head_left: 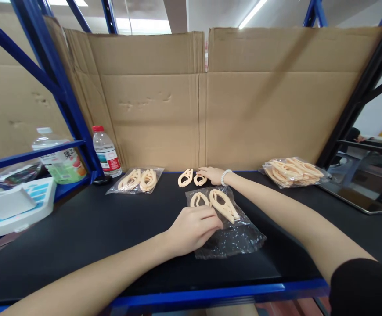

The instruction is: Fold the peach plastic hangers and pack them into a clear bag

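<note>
The left hand (194,228) rests on a clear plastic bag (230,237) lying on the black tabletop (95,228), its fingers curled and pressed onto the bag's edge, beside two peach plastic clips (222,204) lying on the bag. The right hand (212,174) reaches further back, fingers seemingly closing on a loose clip (200,179), with another loose clip (185,177) just beside it. A filled bag (138,180) lies to the left near a water bottle (106,151); a heap of bagged clips (293,171) sits to the right.
</note>
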